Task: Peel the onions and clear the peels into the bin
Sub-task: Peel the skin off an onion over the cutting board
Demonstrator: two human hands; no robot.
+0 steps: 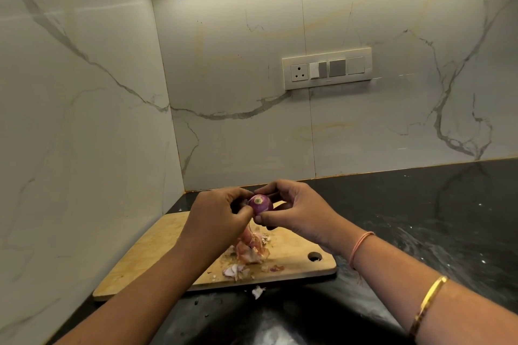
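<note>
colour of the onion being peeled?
Purple-red, with a pale cut end facing the camera. The small round onion shows best in the head view, the only one.

Wood, stone, gloss: surfaces & finish

Board (157, 255): pale wood, matt, scuffed. Counter (420, 218): black polished stone, glossy w/ pale flecks. Wall (238, 64): white marble-look slabs, v. shiny (strip lights mirror in them). Switch plate (326, 68): smooth cream plastic. Onion (260, 203): purple, smooth, slight sheen; peels (251, 249): dry, papery, crinkled. Bangle (429, 302): bright gold-coloured metal. Wrist thread (361, 244): pinkish, matt.
</note>
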